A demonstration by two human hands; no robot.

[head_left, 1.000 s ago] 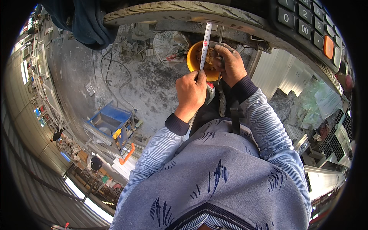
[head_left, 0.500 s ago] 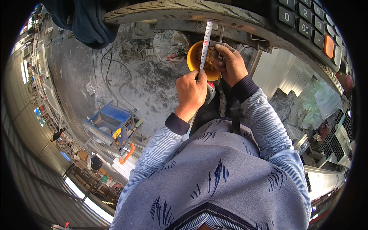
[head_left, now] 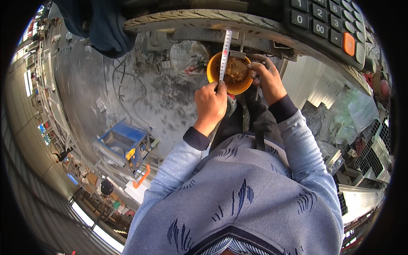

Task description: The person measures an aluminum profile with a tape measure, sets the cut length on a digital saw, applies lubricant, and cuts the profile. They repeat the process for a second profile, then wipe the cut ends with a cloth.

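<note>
My left hand (head_left: 211, 103) is closed, pinching the lower end of a tape measure's white blade (head_left: 225, 53) between thumb and forefinger. The blade runs away from me toward the underside of the worktop edge. Beneath it is a yellow bucket (head_left: 211, 72) with crumbly brown stuff (head_left: 234, 70) inside. Just right of the bucket, my right hand (head_left: 272, 83) is bent round a thin grey stick (head_left: 257, 92), whose lower end sticks out below the fingers; its kind is unclear. A red-and-grey rounded object (head_left: 231, 103) shows by my left wrist, partly hidden.
A curved worktop edge (head_left: 191, 19) crosses the top, bearing a large calculator (head_left: 327, 25) at right and dark cloth (head_left: 102, 29) at left. A metal rod with a small block (head_left: 237, 54) hangs above the bucket. A blue-framed machine (head_left: 123, 136) stands lower left; plastic sheeting (head_left: 352, 110) lies right.
My right hand has moved right, away from the blade and the rod, taking the thin stick along and uncovering the bucket's contents. My left hand stays on the blade. The view has shifted slightly.
</note>
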